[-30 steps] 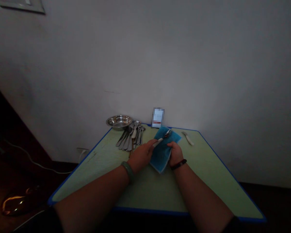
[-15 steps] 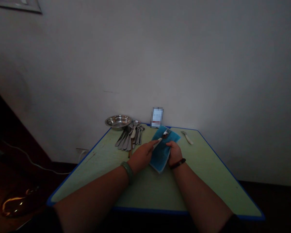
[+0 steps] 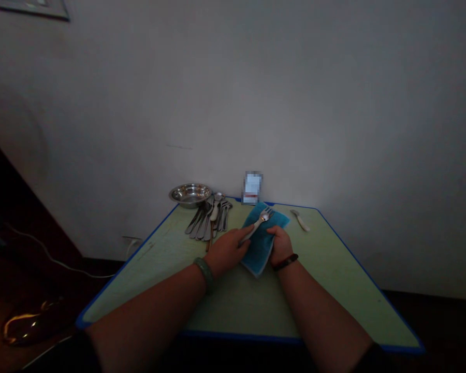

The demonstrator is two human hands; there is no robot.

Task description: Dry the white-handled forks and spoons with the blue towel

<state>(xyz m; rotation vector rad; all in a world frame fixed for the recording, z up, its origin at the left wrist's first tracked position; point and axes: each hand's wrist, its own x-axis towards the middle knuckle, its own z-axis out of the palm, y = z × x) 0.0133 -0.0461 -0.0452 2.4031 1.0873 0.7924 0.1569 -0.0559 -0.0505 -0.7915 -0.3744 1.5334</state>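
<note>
A fork (image 3: 261, 219) with a pale handle and metal tines lies across a blue cloth (image 3: 258, 254), tines pointing away to the upper right. My left hand (image 3: 228, 250), with a green bangle at the wrist, is closed round the fork's handle. My right hand (image 3: 281, 245) grips the cloth's right edge, thumb on top; its other fingers are hidden beneath or behind the cloth. Both hands are held over the middle of the table. To the right, another pale-handled utensil (image 3: 301, 221) rests on the tabletop, its head too small to make out.
On the back left of the green, blue-edged table (image 3: 318, 305) sits a steel bowl (image 3: 190, 197). Beside it lies a pile of spoons and other cutlery (image 3: 202, 223). A blurred upright screen (image 3: 252, 187) leans at the back edge, against the wall (image 3: 334, 103).
The fork has turned in my left hand, so its tines and bowl now show face up on the cloth. My right hand and the cloth stay nearly where they were.
</note>
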